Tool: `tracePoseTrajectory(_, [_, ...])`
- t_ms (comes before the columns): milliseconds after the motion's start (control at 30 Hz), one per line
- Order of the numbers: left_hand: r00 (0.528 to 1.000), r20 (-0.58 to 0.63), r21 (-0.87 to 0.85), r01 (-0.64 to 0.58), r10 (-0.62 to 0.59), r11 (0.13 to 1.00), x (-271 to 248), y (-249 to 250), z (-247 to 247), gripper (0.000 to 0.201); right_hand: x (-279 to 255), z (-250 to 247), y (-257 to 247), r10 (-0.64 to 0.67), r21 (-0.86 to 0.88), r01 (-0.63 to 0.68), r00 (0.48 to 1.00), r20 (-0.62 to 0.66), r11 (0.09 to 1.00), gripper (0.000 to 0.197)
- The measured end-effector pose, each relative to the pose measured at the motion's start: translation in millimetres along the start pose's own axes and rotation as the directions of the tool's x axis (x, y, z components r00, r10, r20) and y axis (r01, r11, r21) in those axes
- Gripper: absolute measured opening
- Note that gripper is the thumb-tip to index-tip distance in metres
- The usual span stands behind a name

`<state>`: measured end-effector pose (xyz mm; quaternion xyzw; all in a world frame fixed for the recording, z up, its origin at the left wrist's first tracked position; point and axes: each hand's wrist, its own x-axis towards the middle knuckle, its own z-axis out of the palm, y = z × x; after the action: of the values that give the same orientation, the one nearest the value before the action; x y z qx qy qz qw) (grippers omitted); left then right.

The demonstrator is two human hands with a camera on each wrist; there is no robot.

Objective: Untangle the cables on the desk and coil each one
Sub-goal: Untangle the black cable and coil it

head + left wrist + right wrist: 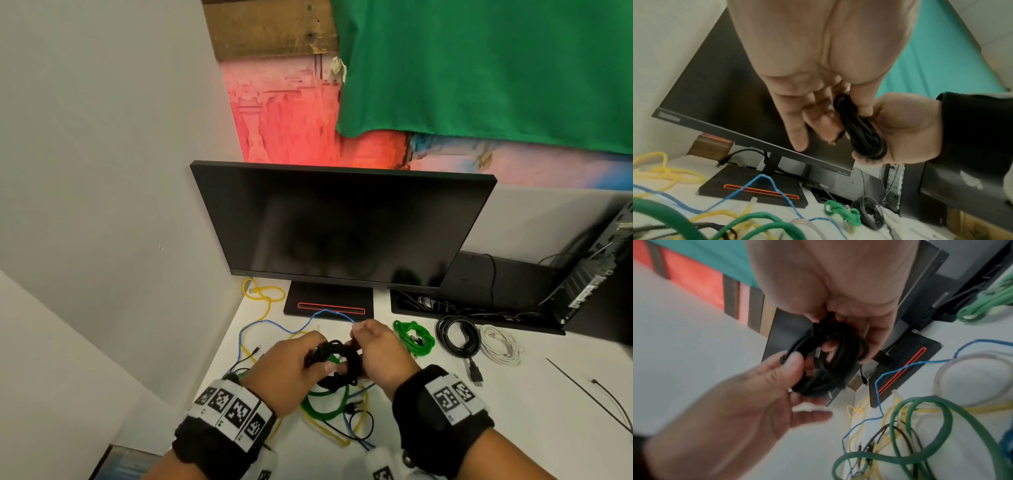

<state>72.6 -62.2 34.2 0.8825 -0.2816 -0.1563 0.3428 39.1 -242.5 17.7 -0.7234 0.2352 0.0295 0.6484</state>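
Here both hands, left hand (286, 368) and right hand (380, 353), grip one coiled black cable (337, 359) above the desk (513, 428).

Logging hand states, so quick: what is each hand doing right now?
Left hand: closed around the black cable coil, thumb pinching its strands.
Right hand: closed on the same coil from the other side, fingers curled round it.

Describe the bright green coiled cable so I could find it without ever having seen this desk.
Start at the black monitor on the white desk and drop to the desk just right of its stand. Three coiled cables lie there in a row. The bright green coil is the leftmost, next to the black coil and the white coil, and nearest the right hand.
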Motion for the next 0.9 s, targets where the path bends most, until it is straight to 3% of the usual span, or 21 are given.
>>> tracePoseTrajectory(133, [0.999,-0.037,0.031,-0.021,0.022,0.999,1.8,7.7,6.3,0.020,-4.2,11.0,-1.5,-0.300,-0.192,0.273,0.945,-0.127,0.943,0.025])
tracePoseTrajectory(200, [1.000,0.001,-0.204,0.017,-0.017,0.979,3.3,13.1,4.1,0.020,-6.4,13.7,-3.4,-0.415,-0.246,0.377,0.901,-0.123,0.893,0.025])
tracePoseTrajectory(267, [0.998,0.042,-0.492,0.063,-0.049,0.869,5.7,25.3,2.5,0.019,-6.9,14.7,-6.7,-0.478,-0.256,0.442,0.873,-0.095,0.860,0.024])
tracePoseTrajectory(333, [0.991,-0.025,-0.585,0.093,-0.132,0.805,10.9,36.1,4.4,0.033,-4.6,13.0,-7.3,-0.515,-0.265,0.478,0.853,-0.085,0.837,0.024])
tracePoseTrajectory(367, [0.984,-0.087,-0.535,0.087,-0.157,0.841,15.6,38.5,5.8,0.044,-3.4,12.2,-7.9,-0.512,-0.245,0.480,0.855,-0.082,0.842,0.025])
tracePoseTrajectory(433, [0.970,-0.218,-0.341,0.029,-0.109,0.940,18.4,42.3,9.8,0.055,-2.3,10.4,-8.9,-0.403,-0.076,0.399,0.915,-0.034,0.914,0.023])
tracePoseTrajectory(533, [0.942,-0.317,-0.030,-0.126,0.110,0.992,15.4,39.2,10.6,0.049,0.4,6.9,-12.1,-0.191,0.191,0.158,0.967,0.169,0.969,0.021])
tracePoseTrajectory(600, [0.885,-0.303,0.273,-0.274,0.352,0.922,11.0,35.3,12.2,0.047,0.9,2.1,-12.2,-0.116,0.300,0.015,0.940,0.321,0.954,0.034])
tracePoseTrajectory(667, [0.822,-0.224,0.442,-0.393,0.524,0.806,9.0,31.6,13.4,0.044,2.4,-2.0,-7.7,-0.082,0.327,-0.057,0.914,0.396,0.943,0.033])
tracePoseTrajectory(700, [0.819,-0.194,0.469,-0.407,0.540,0.784,9.2,30.4,14.2,0.045,3.3,-2.3,-5.0,-0.070,0.314,-0.063,0.916,0.394,0.947,0.026])
tracePoseTrajectory(800, [0.919,-0.189,0.389,-0.254,0.347,0.885,12.3,27.0,21.6,0.054,7.6,1.4,6.3,-0.048,0.188,-0.005,0.960,0.277,0.982,0.014])
tracePoseTrajectory(900, [0.946,-0.285,0.248,-0.086,0.157,0.965,17.5,21.3,31.6,0.048,6.2,1.0,16.2,-0.150,-0.020,0.157,0.969,0.197,0.987,0.035])
